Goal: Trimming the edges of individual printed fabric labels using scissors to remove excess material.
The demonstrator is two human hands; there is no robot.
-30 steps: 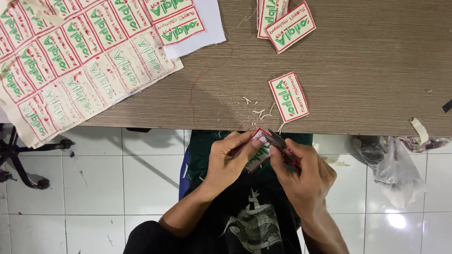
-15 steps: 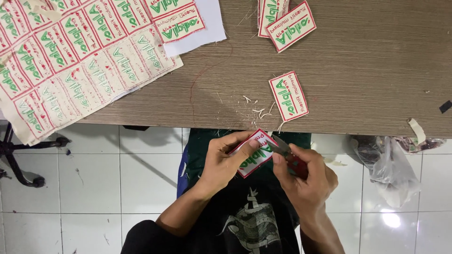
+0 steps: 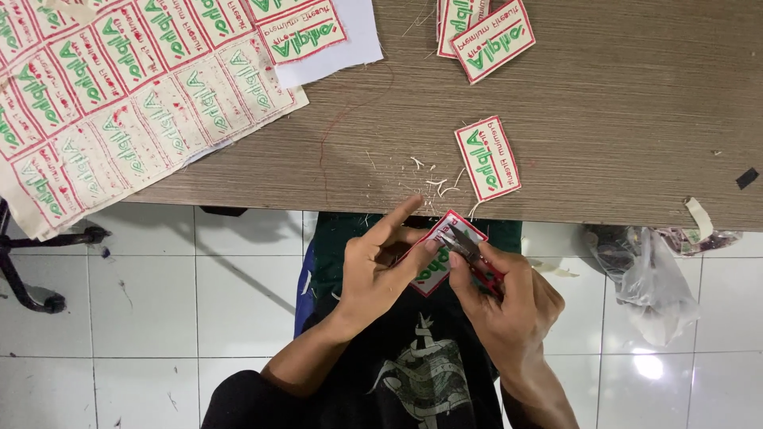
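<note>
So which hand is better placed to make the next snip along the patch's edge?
Probably the right hand: it already holds the small snips with the tips at the patch. The left hand pinches the patch, steadying it.

This looks like a small sewing or craft workshop. A brown wooden worktop (image 3: 620, 103) holds a big cream cloth sheet of red-and-green stitched badges (image 3: 119, 103) on the far left. Cut-out red-edged badges (image 3: 487, 157) lie to the right, with little white thread scraps (image 3: 435, 181) near the edge. Below is a white tiled floor (image 3: 159, 302) and a crumpled clear plastic bag (image 3: 656, 278).
</note>
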